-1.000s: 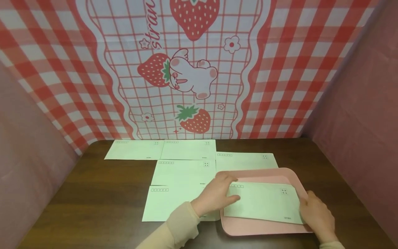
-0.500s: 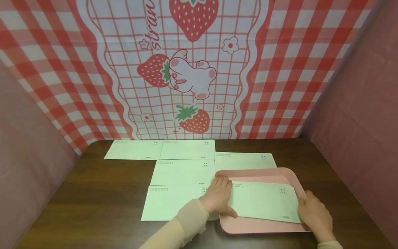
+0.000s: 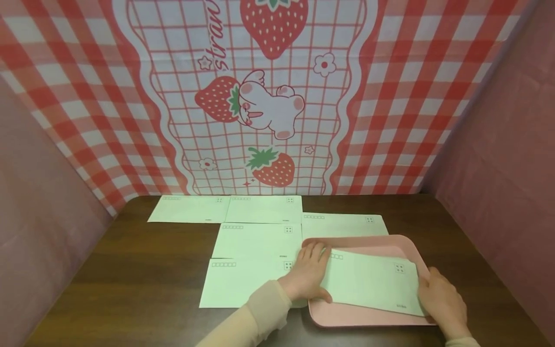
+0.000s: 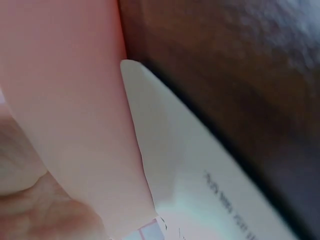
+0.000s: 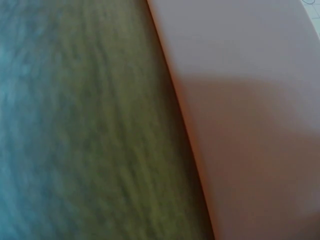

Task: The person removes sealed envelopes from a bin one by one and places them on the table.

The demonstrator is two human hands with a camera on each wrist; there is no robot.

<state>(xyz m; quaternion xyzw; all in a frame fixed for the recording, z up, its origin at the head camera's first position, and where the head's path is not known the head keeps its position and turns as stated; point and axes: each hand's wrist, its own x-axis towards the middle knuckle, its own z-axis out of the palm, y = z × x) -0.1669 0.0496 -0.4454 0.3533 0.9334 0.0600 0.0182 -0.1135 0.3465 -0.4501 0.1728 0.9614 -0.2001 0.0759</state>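
Observation:
In the head view, a white envelope (image 3: 368, 284) lies slightly askew in a shallow pink tray (image 3: 355, 315) at the front right of the table. My left hand (image 3: 307, 272) grips the envelope's left end, fingers toward its upper corner and thumb at its lower corner. At the other end, my right hand (image 3: 443, 301) holds the envelope's right edge beside the tray's rim; its fingertips are hidden. The left wrist view has the tray wall (image 4: 80, 100) between my palm (image 4: 30, 190) and an envelope on the table (image 4: 185, 165). Only tray wall (image 5: 240, 125) and tabletop show in the right wrist view.
Several more envelopes (image 3: 256, 241) lie flat on the brown wooden table (image 3: 125, 270), left of and behind the tray. The tray overlaps the nearest ones. A strawberry-print cloth (image 3: 269, 111) hangs along the back edge, with pink cloths (image 3: 494, 144) at both sides.
My left hand has shifted down and spread across the envelope's left end, its thumb now at the lower corner. The envelope has tilted a little, right end lower. My right hand stays in place.

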